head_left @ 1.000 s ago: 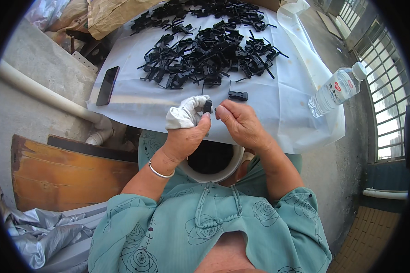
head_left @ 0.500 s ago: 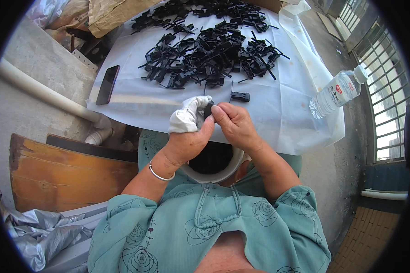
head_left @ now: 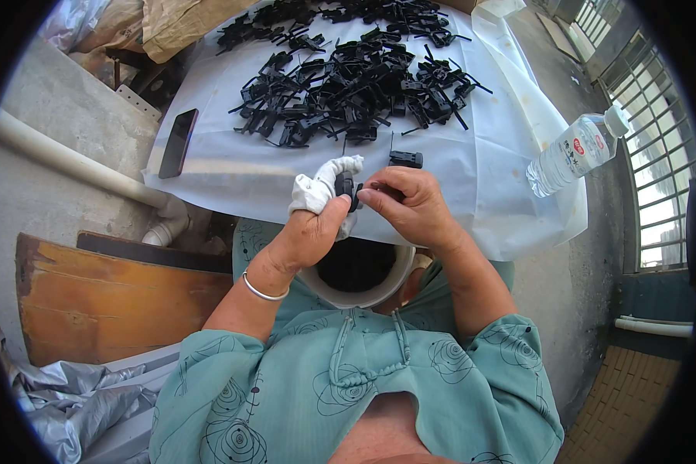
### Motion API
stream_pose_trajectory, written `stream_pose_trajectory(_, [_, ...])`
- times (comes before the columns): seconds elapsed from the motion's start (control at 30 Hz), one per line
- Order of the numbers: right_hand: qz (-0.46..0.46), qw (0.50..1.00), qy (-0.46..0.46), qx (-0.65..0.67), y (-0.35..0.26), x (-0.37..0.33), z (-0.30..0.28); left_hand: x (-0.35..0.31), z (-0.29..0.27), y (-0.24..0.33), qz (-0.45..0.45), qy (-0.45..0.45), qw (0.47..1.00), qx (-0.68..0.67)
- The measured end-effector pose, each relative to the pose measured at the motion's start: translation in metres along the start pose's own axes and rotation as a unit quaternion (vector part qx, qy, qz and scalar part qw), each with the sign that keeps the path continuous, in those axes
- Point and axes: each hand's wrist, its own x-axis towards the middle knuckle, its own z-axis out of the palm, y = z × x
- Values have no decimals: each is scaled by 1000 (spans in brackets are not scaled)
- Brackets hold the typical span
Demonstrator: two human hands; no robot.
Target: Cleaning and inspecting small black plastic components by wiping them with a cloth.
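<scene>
My left hand (head_left: 314, 229), its fingers covered by a white cloth (head_left: 314, 191), is closed around a small black plastic part (head_left: 344, 184). My right hand (head_left: 410, 205) pinches at the right side of that part with thumb and forefinger; where its fingertips meet the part, the detail is too small to make out. Just beyond my hands lies a single black plastic piece (head_left: 405, 159) with a thin stem. Farther back, a large heap of similar black pieces (head_left: 367, 81) spreads over the white-covered table (head_left: 232, 174). Below my hands stands a pale bucket (head_left: 334, 298) with a dark inside.
A dark phone (head_left: 179, 144) lies at the table's left edge. On the right, a clear water bottle (head_left: 568, 158) stands near the edge. A brown wooden board (head_left: 116, 298) and a white pipe (head_left: 69, 161) are at my left; a barred window (head_left: 657, 155) is at the right.
Both hands have moved slightly apart, and more of the black part shows between them. The right fingers have shifted from close against the cloth to the part's right side.
</scene>
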Motion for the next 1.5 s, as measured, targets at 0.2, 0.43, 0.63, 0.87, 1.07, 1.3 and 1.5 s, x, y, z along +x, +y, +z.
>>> stream_pose_trajectory(0.2, [116, 993, -29, 17, 1, 1, 1, -2, 7, 3, -20, -22, 997, -69])
stream_pose_trajectory(0.43, [50, 997, -50, -22, -1, -2, 13, 1, 13, -8, 112, 40, 978, 172])
stream_pose_trajectory(0.63, [96, 991, -74, -55, -6, -2, -1, -4, 6, -4, 96, 20, 962, 256])
stream_pose_trajectory(0.87, [69, 902, 3, -427, 24, -3, -34, 15, -9, -2, 32, -1, 972, 232])
stream_pose_trajectory(1.07, [-103, 960, -65, -253, 0, 1, -22, 17, -4, -3, -211, -17, 922, -324])
stream_pose_trajectory(1.3, [-80, 995, 10, -51, -20, 1, -7, 16, 7, -11, -38, 44, 991, -119])
stream_pose_trajectory(1.5, [76, 992, 99, -21, -2, 1, 6, 5, 14, -2, -6, 9, 997, -70])
